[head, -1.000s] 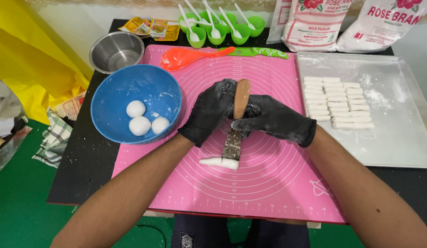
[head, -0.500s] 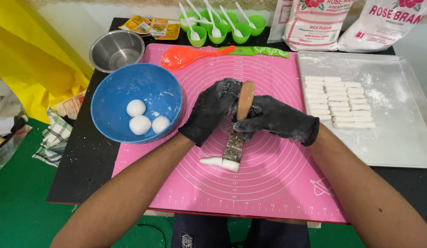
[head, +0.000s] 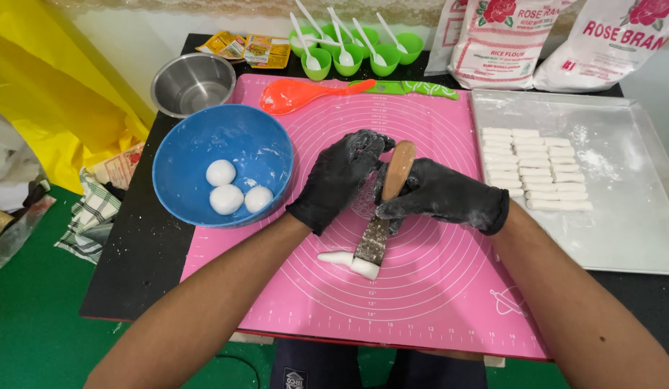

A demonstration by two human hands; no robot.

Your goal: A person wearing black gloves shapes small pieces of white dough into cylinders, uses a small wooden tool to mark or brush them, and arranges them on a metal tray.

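Head view: near the lower centre of the frame, a soft white dough roll [head: 347, 260] lies on the pink mat [head: 435, 302], a smooth silicone sheet printed with concentric rings. The flour-crusted metal blade of the knife [head: 381, 216] stands on the roll's right end, its rounded wooden handle rising toward mid-frame. The right hand [head: 439, 196], in a black glove dusted with flour, is closed around the knife where handle meets blade. The left hand [head: 339, 176], gloved the same, is curled with its fingertips against the handle's top; whether it truly grips it I cannot tell.

Left of the hands, a glossy blue bowl [head: 198, 148] streaked with flour holds three round dough balls [head: 232, 189]. At the right, a flat metal tray [head: 637, 223] powdered white carries neat rows of short dough sticks [head: 536, 167].

Farther up, an orange plastic spoon [head: 306, 94] and a green-handled tool [head: 410, 88] lie on the mat's top edge, a steel bowl [head: 194, 83] sits upper left, and green cups [head: 356, 50] with white spoons line the back.

Compared with half a second ago, hands, knife and roll sit nearly the same; the handle leans slightly more to the right.
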